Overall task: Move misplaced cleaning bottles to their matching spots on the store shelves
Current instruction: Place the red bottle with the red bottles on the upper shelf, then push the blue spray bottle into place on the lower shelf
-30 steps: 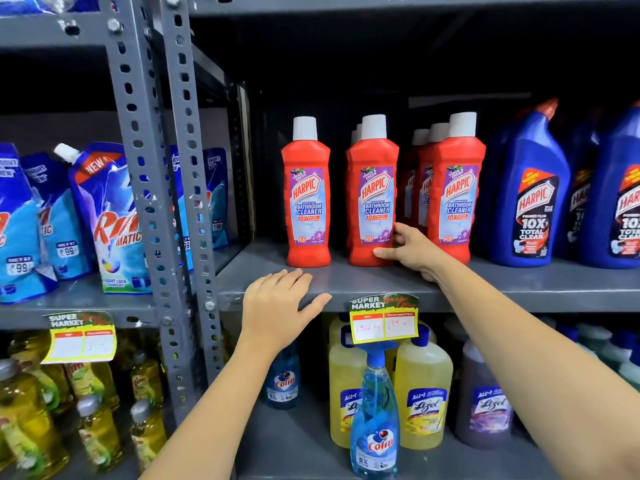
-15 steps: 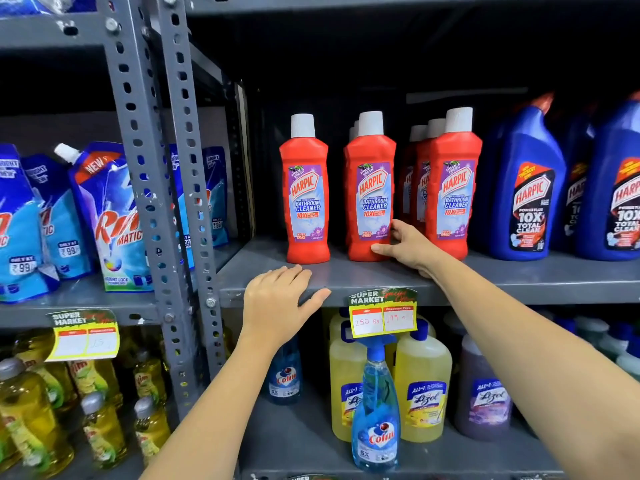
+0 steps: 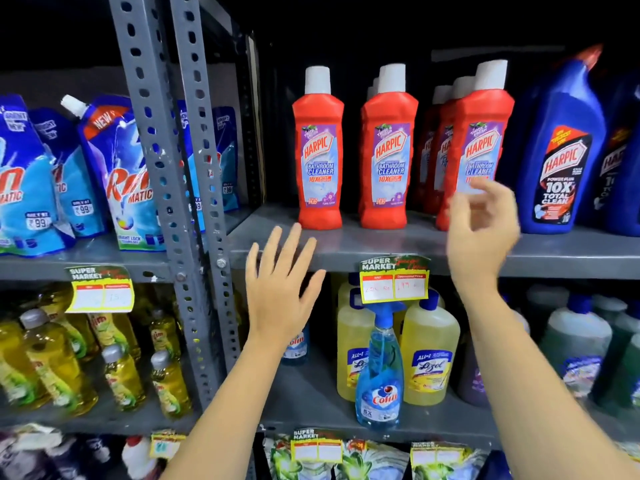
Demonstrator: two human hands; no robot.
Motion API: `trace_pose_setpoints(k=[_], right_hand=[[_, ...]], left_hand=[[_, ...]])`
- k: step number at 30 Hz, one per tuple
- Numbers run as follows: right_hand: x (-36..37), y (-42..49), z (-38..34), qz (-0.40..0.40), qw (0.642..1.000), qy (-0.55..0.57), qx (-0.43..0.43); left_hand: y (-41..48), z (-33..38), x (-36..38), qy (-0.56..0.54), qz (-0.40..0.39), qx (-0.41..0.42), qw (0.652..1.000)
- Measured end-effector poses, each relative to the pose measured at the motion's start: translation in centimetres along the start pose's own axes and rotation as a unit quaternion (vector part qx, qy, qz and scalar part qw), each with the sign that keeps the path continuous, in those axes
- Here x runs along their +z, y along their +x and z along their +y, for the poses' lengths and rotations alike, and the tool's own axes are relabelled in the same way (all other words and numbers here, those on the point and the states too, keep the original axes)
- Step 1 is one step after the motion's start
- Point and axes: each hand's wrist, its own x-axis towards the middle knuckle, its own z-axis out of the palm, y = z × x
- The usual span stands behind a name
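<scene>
Red Harpic bathroom cleaner bottles with white caps stand on the grey middle shelf [image 3: 363, 244]: a left bottle [image 3: 319, 157], a middle bottle [image 3: 388, 157] and a right group [image 3: 479, 133]. Blue Harpic bottles [image 3: 562, 157] stand to their right. My left hand [image 3: 282, 289] hovers with spread fingers in front of the shelf edge, holding nothing. My right hand [image 3: 481, 230] is raised and blurred in front of the right red bottle, fingers loosely curled and apart, holding nothing. On the shelf below, a blue Colin spray bottle [image 3: 381, 368] stands in front of yellow Lizol bottles [image 3: 431, 355].
Grey perforated uprights [image 3: 180, 202] divide the racks. Blue detergent pouches [image 3: 114, 174] fill the left shelf, with yellow dish-liquid bottles [image 3: 52, 362] beneath. A yellow price tag [image 3: 394, 280] hangs from the middle shelf edge. Green and purple bottles [image 3: 581, 341] stand at the lower right.
My right hand has let go of the base of the middle red bottle and pulled back to the right. My left hand has lifted off the shelf edge. The view has dropped lower.
</scene>
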Motion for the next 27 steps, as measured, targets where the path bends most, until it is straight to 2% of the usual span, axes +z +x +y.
trace_pose_setpoints(k=[1, 3, 5, 7, 10, 13, 15, 17, 27], right_hand=[[-1.4, -1.9, 0.1, 0.007, 1.000, 0.014, -0.018], [-3.8, -6.2, 1.9, -0.036, 0.999, 0.016, 0.012], [-5.8, -10.4, 4.7, -0.110, 0.991, -0.020, 0.072], [-7.4, -13.7, 7.3, -0.188, 0.971, -0.081, 0.122], [-9.0, -16.3, 10.8, -0.305, 0.916, -0.144, 0.216], [-9.1, -16.7, 12.8, -0.438, 0.830, -0.179, 0.295], [-9.0, -16.8, 13.6, -0.490, 0.793, -0.186, 0.311], [-8.7, -17.2, 14.1, -0.516, 0.773, -0.197, 0.313], [-6.7, -21.2, 13.8, -0.470, 0.801, -0.193, 0.315]], left_hand=[[-1.8, 0.0, -0.1, -0.012, 0.001, -0.002, 1.000], [-6.7, 0.0, 0.0, -0.045, -0.032, -0.008, 0.998], [-12.3, -0.3, 0.7, -0.051, -0.122, -0.017, 0.991], [-17.5, -1.1, 1.8, -0.039, -0.248, -0.037, 0.967], [-22.8, -2.3, 3.4, -0.013, -0.402, -0.079, 0.912], [-25.5, -2.7, 5.3, 0.008, -0.485, -0.118, 0.867], [-26.8, -2.6, 6.2, -0.001, -0.507, -0.127, 0.852], [-27.7, -2.6, 6.8, -0.015, -0.506, -0.138, 0.852], [-28.6, -2.3, 7.3, -0.077, -0.453, -0.169, 0.872]])
